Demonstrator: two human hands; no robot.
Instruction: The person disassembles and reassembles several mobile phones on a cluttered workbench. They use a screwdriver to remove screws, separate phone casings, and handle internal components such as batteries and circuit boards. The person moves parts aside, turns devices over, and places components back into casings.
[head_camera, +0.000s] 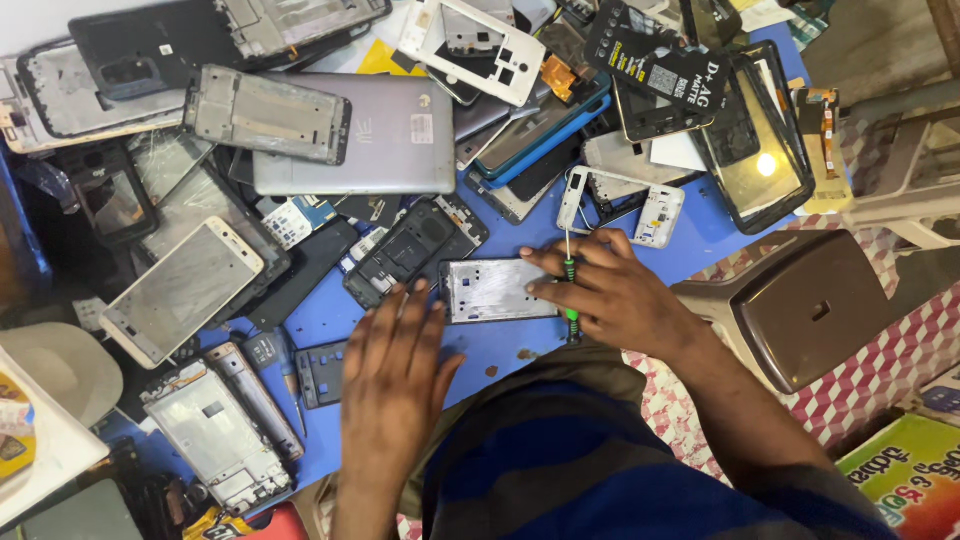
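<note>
Screwdriver work on a bare phone frame amid clutter.
The right hand (610, 292) gripped a green-handled screwdriver (569, 272) over the silver metal phone frame (492, 290), at table centre; the left hand (395, 370), flat and empty at seven o'clock, might let it skid.

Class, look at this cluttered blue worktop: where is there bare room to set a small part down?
Bare blue table shows below the silver frame, between left hand and right hand. Everything above and left is crowded.

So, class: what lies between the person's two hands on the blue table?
In the head view, a silver phone frame lies between left hand and right hand.
</note>
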